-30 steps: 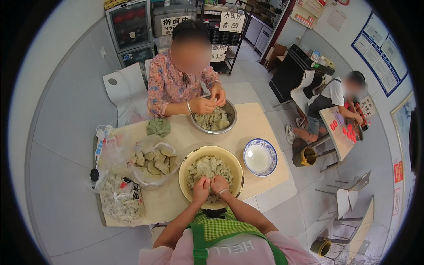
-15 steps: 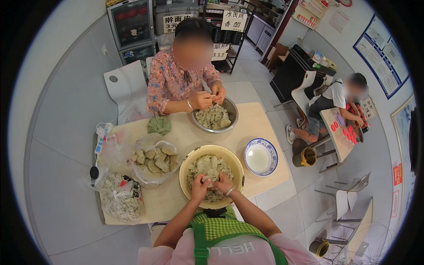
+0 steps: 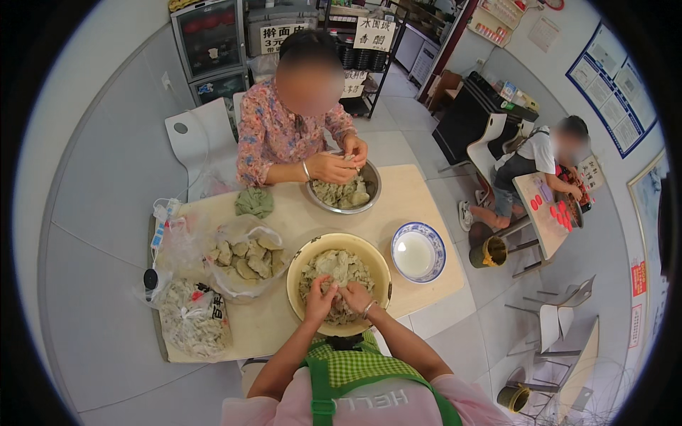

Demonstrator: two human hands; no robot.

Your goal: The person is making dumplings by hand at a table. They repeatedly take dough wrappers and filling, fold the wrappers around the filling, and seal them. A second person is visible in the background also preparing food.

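Observation:
Over a cream-yellow basin, my left hand and my right hand are close together with their fingers pinched. Between them is a soft, greenish-grey dough-like piece, partly hidden by the fingers. Small torn bits of the same stuff fill the basin, and a larger lump lies on top just beyond my fingertips. My right wrist wears a bracelet. To the left of the basin, an opened plastic bag holds several bigger chunks.
Across the table, a person in a flowered blouse works over a metal bowl of similar bits. A blue-and-white bowl of pale liquid stands right. A tied bag, green cloth and power strip lie left.
My hands have shifted slightly, and my right fingers have drawn down and inward against the piece. Across the table, the person's hands have moved lower and right over the metal bowl.

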